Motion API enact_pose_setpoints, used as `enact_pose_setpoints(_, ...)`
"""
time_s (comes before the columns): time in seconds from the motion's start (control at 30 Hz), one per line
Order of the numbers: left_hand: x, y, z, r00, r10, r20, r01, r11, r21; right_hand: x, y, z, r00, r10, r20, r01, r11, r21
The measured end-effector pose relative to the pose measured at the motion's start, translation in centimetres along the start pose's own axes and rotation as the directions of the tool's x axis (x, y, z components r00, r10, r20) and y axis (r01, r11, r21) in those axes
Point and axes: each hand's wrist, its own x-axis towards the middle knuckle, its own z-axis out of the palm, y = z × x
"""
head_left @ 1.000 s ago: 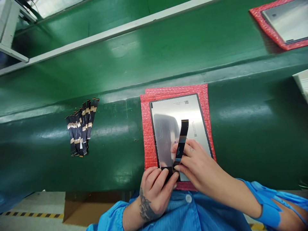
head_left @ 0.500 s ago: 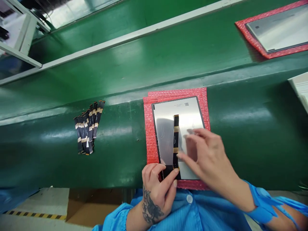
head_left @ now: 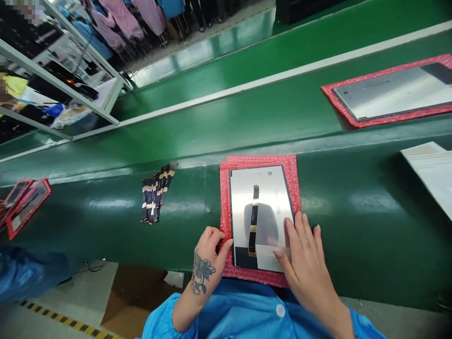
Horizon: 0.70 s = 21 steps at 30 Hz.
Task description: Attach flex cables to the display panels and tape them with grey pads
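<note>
A flat display panel (head_left: 271, 183) with a silvery back lies on red bubble wrap (head_left: 295, 188) in front of me. On the panel rests a narrow black flex cable (head_left: 254, 214) with gold-coloured bands, its lower end over a dark strip. My left hand (head_left: 209, 256) is at the left edge, fingers curled and thumb closed against the bubble wrap beside the panel. Along the right edge lies my right hand (head_left: 307, 256), open with fingers stretched out, the thumb over the panel's lower right part. Neither hand touches the cable.
Several similar flex cables (head_left: 153, 193) lie in a pile to the left. Another panel (head_left: 391, 92) on red wrap sits at the far right, near white trays or sheets (head_left: 432, 172). Red-edged panels (head_left: 30, 207) lie far left, beside a blue sleeve (head_left: 31, 273). A metal frame (head_left: 88, 106) stands behind.
My left hand has left the cable's lower end for the left edge. My right hand has moved from above the panel to its right edge. The view has shifted, showing more at the left.
</note>
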Motion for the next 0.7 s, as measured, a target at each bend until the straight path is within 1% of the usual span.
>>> enact_pose_setpoints(0.07,0.2,0.4,0.2,0.999,0.014,-0.049,-0.016,1.0,-0.027,0.1,-0.2,0.1,1.0,-0.005,-0.008,0.005,1.0,0.009)
enact_pose_setpoints(0.1,0.2,0.6,0.3,0.999,-0.016,-0.041,0.013,0.997,-0.071,0.1,-0.3,0.1,1.0,-0.004,-0.008,0.004,1.0,0.015)
enact_pose_setpoints(0.17,0.4,0.7,0.2,0.99,-0.139,0.028,0.142,0.965,-0.221,0.1,-0.2,0.2,1.0,0.0,-0.01,0.001,0.999,0.032)
enact_pose_setpoints(0.2,0.6,0.8,0.2,0.975,-0.213,0.069,0.224,0.921,-0.32,0.1,-0.2,0.3,1.0,0.002,-0.014,-0.001,0.999,0.042)
enact_pose_setpoints(0.23,0.7,0.9,0.1,0.953,-0.284,0.109,0.303,0.853,-0.426,0.0,-0.3,0.4,1.0,0.003,-0.015,-0.002,0.999,0.053)
enact_pose_setpoints(0.3,0.9,1.4,0.0,0.904,-0.382,0.192,0.415,0.671,-0.615,-0.2,-0.5,0.6,1.0,-0.003,-0.006,0.003,0.996,0.085)
enact_pose_setpoints(0.33,1.0,1.7,0.0,0.884,-0.401,0.24,0.449,0.581,-0.679,-0.2,-0.7,0.7,1.0,-0.009,0.004,0.008,0.995,0.104)
enact_pose_setpoints(0.37,1.1,2.0,-0.1,0.868,-0.4,0.294,0.478,0.511,-0.715,-0.1,-0.8,0.6,1.0,-0.017,0.016,0.015,0.993,0.12)
enact_pose_setpoints(0.4,1.3,2.3,-0.3,0.856,-0.385,0.345,0.503,0.471,-0.724,0.1,-0.9,0.3,0.999,-0.031,0.028,0.027,0.991,0.132)
enact_pose_setpoints(0.43,1.6,2.5,-0.7,0.85,-0.361,0.383,0.521,0.465,-0.716,0.3,-0.9,-0.2,0.998,-0.049,0.041,0.043,0.989,0.138)
enact_pose_setpoints(0.47,2.2,2.6,-1.2,0.847,-0.337,0.411,0.53,0.483,-0.697,0.5,-0.7,-0.8,0.996,-0.07,0.06,0.061,0.988,0.138)
enact_pose_setpoints(0.53,4.2,2.4,-2.8,0.855,-0.298,0.424,0.516,0.563,-0.646,1.0,0.2,-2.8,0.988,-0.119,0.096,0.106,0.986,0.125)
enact_pose_setpoints(0.6,7.8,1.9,-4.9,0.884,-0.256,0.391,0.454,0.669,-0.589,1.3,2.1,-5.3,0.979,-0.172,0.109,0.161,0.982,0.102)
enact_pose_setpoints(0.63,10.1,1.6,-6.0,0.902,-0.224,0.37,0.409,0.719,-0.562,1.3,3.4,-6.5,0.973,-0.2,0.116,0.19,0.978,0.087)
enact_pose_setpoints(0.7,15.5,1.1,-8.4,0.919,-0.174,0.355,0.335,0.82,-0.465,1.7,6.4,-8.7,0.967,-0.227,0.119,0.223,0.974,0.048)
